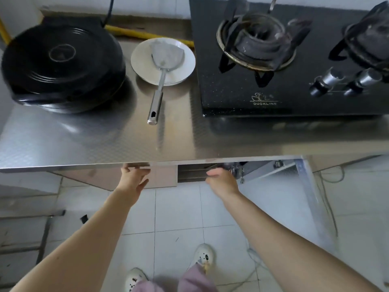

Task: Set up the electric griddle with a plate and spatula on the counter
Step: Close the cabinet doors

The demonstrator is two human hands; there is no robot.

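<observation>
A round black electric griddle (62, 66) with its lid down sits at the counter's back left. Right of it a white plate (143, 64) holds a steel spatula (160, 81), its blade on the plate and its handle pointing toward the counter's front edge. Both hands are below the counter edge. My left hand (134, 178) rests its fingers on the top edge of a pinkish cabinet door (117, 178). My right hand (221, 180) reaches into the open cabinet space beside it, fingers curled, with nothing visibly held.
A black two-burner gas stove (294, 66) fills the counter's right side. A yellow hose (147, 35) and a black cord run along the back wall. The steel counter (84, 140) overhangs the cabinet. White floor tiles and my feet lie below.
</observation>
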